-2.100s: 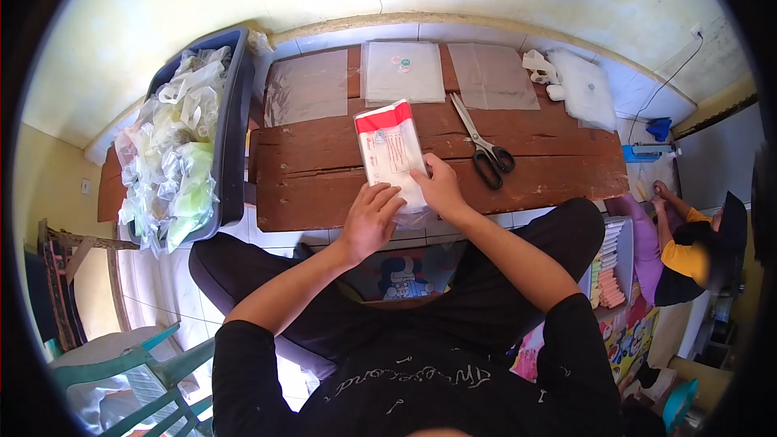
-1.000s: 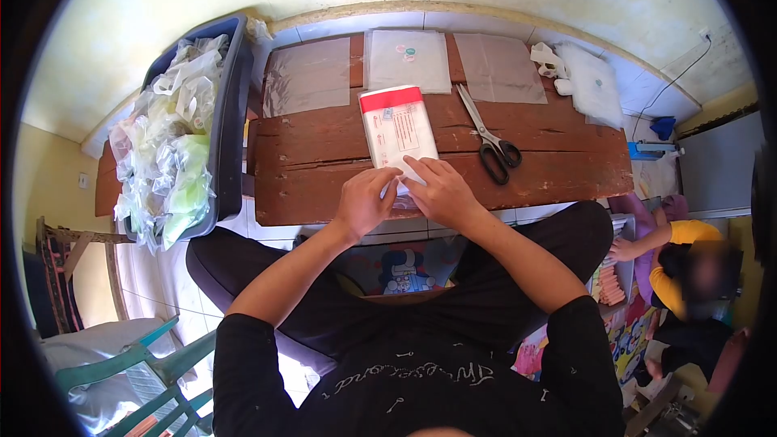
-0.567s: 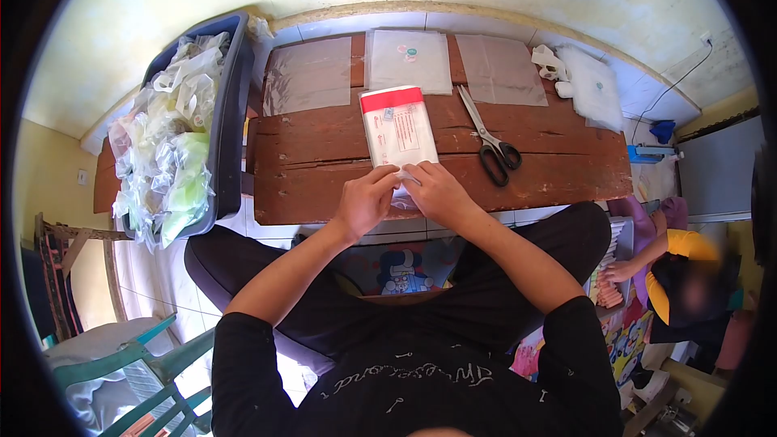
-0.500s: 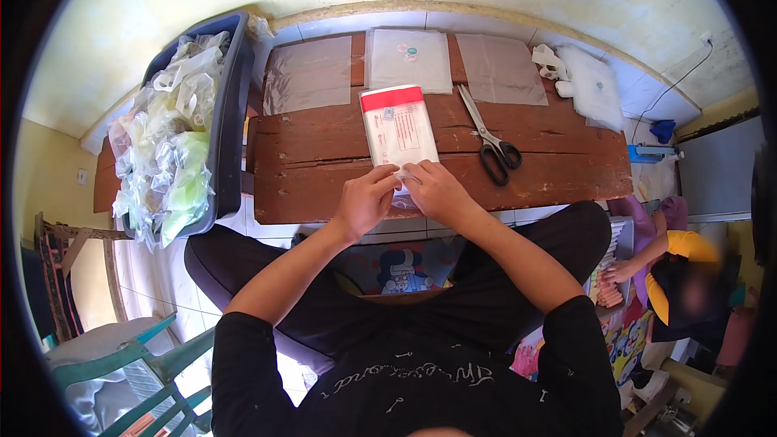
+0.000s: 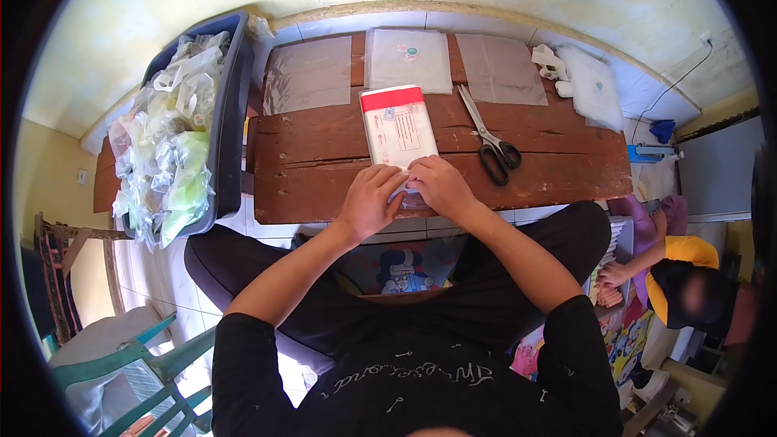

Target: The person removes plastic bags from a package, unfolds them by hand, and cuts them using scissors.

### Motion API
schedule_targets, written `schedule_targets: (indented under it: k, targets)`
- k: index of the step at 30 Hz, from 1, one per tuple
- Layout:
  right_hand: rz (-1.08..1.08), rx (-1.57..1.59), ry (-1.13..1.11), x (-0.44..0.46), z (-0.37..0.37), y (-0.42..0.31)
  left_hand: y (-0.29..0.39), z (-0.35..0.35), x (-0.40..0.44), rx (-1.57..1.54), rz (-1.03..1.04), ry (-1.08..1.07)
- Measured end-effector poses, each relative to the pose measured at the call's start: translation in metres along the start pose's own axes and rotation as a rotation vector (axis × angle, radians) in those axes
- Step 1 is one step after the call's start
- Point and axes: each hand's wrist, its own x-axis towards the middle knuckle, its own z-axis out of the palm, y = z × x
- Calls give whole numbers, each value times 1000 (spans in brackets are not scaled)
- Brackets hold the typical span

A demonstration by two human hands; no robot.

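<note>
While left hand [image 5: 369,201], right hand [image 5: 442,191] curl fingers on packet [image 5: 401,131], grip unclear, tub [image 5: 231,129] holds heaped plastic bags [image 5: 166,142].

The left hand [image 5: 370,201] and right hand [image 5: 441,188] sit close together, their fingers on the near end of a white packet [image 5: 401,125] with a red band; how firmly they grip is hard to tell. The packet lies on a brown wooden tabletop [image 5: 316,194]. Black-handled scissors [image 5: 501,162] lie to its right, blades pointing away. Three flat stacks of clear plastic [image 5: 306,77] line the far edge. A dark bin [image 5: 229,137] full of plastic bags [image 5: 170,137] stands left. At right, another person's hand [image 5: 613,275] touches pink bundles [image 5: 605,294].
</note>
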Motion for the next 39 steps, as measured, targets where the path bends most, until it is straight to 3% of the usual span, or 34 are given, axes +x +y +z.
schedule_targets:
  k: [16, 18, 25, 28, 33, 39]
  targets:
    - [-36, 68, -22, 5, -11, -13, -10, 2, -1, 36, 25, 98]
    - [-96, -68, -124, 5, -13, -14, -10, 2, 0, 53, 46, 110]
    - [-101, -97, -119, 4, -2, 2, -7, -1, 3, -29, 29, 53]
    - [14, -22, -127, 5, -2, -4, -7, -1, 3, -46, -1, 49]
    - [-115, -84, 25, 5, 0, -18, -13, 6, 0, 31, -12, 71]
    - [-125, 11, 66, 6, -5, -32, -13, 5, -1, 4, -14, 67]
